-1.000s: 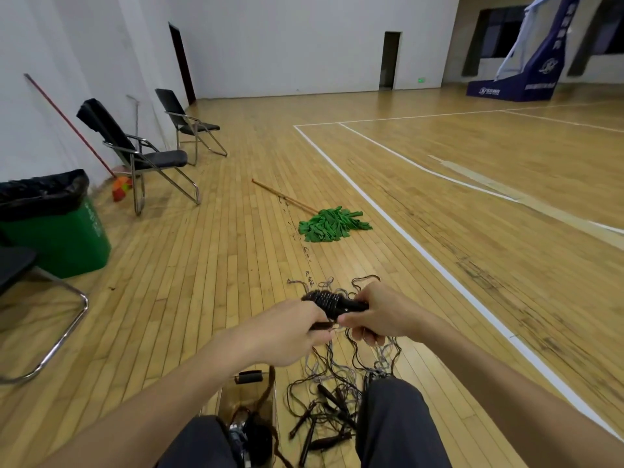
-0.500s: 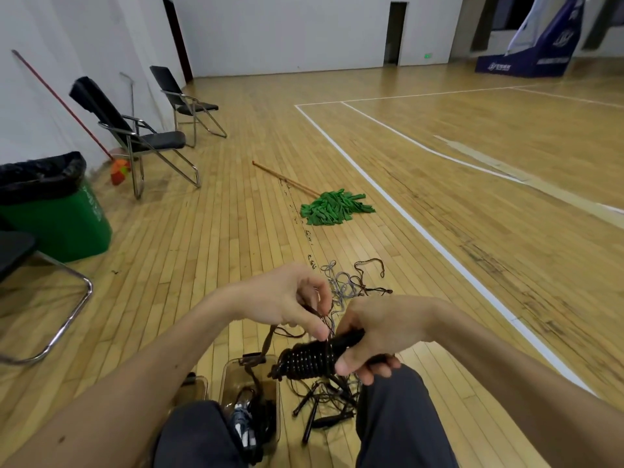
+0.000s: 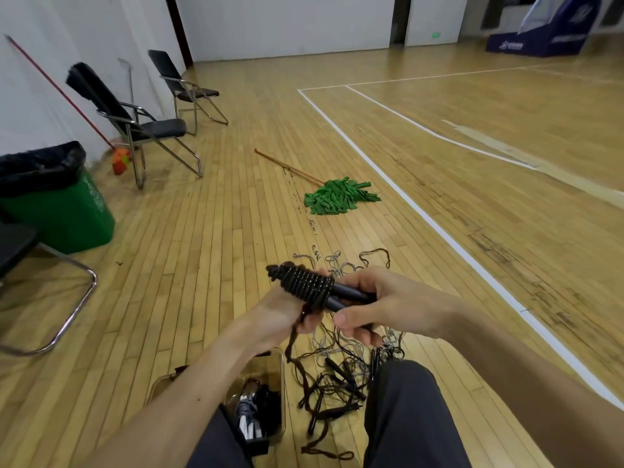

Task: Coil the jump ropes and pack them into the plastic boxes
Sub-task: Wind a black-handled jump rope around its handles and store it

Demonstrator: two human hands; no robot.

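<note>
A black jump rope (image 3: 309, 285), wound in tight turns around its two handles, is held in front of me above the floor. My right hand (image 3: 381, 305) grips the bare handle ends. My left hand (image 3: 283, 312) sits under the wound part and grips the rope's loose brown tail, which hangs down to the floor. A clear plastic box (image 3: 270, 373) stands on the floor between my knees with coiled ropes inside. A tangle of loose jump ropes (image 3: 341, 376) lies on the floor beside the box and under my hands.
A green mop (image 3: 339, 197) with a wooden stick lies ahead on the wooden floor. A green bin (image 3: 64, 204) with a black liner and folding chairs (image 3: 135, 119) stand at the left along the wall. A chair's chrome frame (image 3: 67, 315) is near my left.
The wound rope has risen from near my lap to chest height and tilted up to the left. My left hand moved from above the bundle to beneath it, holding the rope's tail.
</note>
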